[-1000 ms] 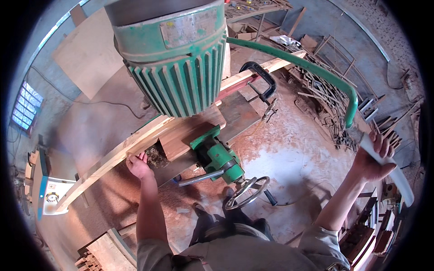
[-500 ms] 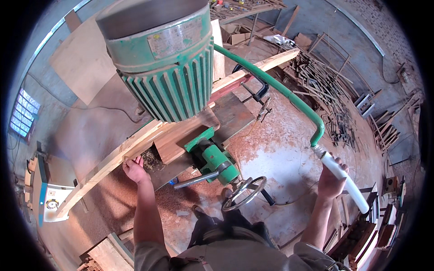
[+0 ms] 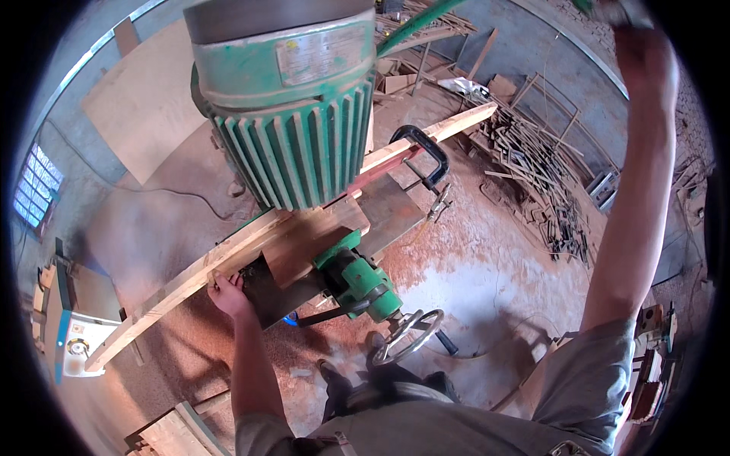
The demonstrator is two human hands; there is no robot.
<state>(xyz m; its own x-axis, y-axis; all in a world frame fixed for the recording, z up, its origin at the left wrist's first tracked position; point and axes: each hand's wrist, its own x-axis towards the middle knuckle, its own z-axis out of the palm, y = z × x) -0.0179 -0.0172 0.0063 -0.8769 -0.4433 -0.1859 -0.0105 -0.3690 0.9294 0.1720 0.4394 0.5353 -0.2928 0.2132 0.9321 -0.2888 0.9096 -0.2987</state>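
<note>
My left hand (image 3: 230, 295) grips the near edge of a long pale wooden beam (image 3: 163, 305), its fingers curled. The beam runs slantwise under a large green motor (image 3: 293, 144) with a ribbed housing. High at the upper right, my right hand (image 3: 642, 53) is closed round the handle end of the green lever (image 3: 414, 26); picture edge hides part of it. A reddish wood block (image 3: 308, 251) lies against the beam, pressed by a green screw clamp (image 3: 361, 281). A metal handwheel (image 3: 411, 338) stands in front of me. What lies beneath the motor is hidden.
A black C-clamp (image 3: 430, 156) sits on the beam's far part. Stacked metal and wood scraps (image 3: 528, 163) lie at the right. A white machine panel (image 3: 80, 349) is by the beam's left end. Sawdust and shavings cover the floor (image 3: 464, 228).
My right hand has swung the lever up and away to the upper right. The motor appears slightly shifted right in view. My left hand stays on the beam.
</note>
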